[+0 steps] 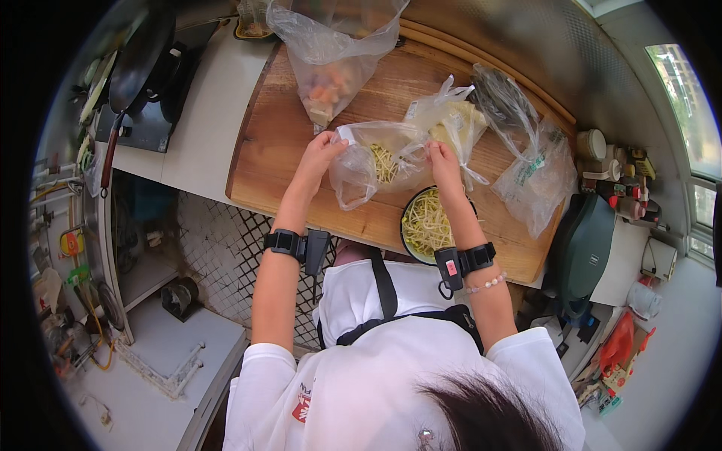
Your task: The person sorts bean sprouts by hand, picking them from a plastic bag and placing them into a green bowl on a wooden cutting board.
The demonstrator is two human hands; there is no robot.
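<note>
Between my two hands a clear plastic bag (352,169) is stretched above a wooden board, with a small clump of bean sprouts (384,163) inside it. My left hand (324,152) pinches the bag's left edge. The right side of the bag is gripped by my right hand (443,163). Below my right hand, near the board's front edge, stands a dark-rimmed bowl (404,239) filled with bean sprouts (427,220); my right forearm covers part of it. Just beyond my right hand lies a tied plastic bag with pale yellow food (459,118).
The large wooden board (271,146) also bears a bag of orange and pale chunks (333,84), a bag with dark contents (502,96) and a crumpled plastic bag (536,180). A wok (141,62) rests on the stove at left. Right of the board stands a green appliance (584,253) beside several jars (592,144).
</note>
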